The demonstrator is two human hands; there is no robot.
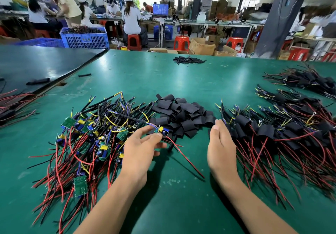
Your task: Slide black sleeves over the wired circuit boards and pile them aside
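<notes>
A small circuit board (161,131) with wires is pinched between thumb and first finger of the left hand (140,149), so that grip is narrow and holding the board. The board is held at the near edge of the heap of black sleeves (183,114) on the green desk (169,197). The right hand (221,148) is kept straight-fingered; its grip is wide, with nothing in it. Bare boards (91,137) are heaped on the left, sleeved boards (283,134) on the right.

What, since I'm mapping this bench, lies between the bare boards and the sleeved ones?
Head view: a heap of loose sleeves, plus the left hand pinching one board and the open right hand.
</notes>
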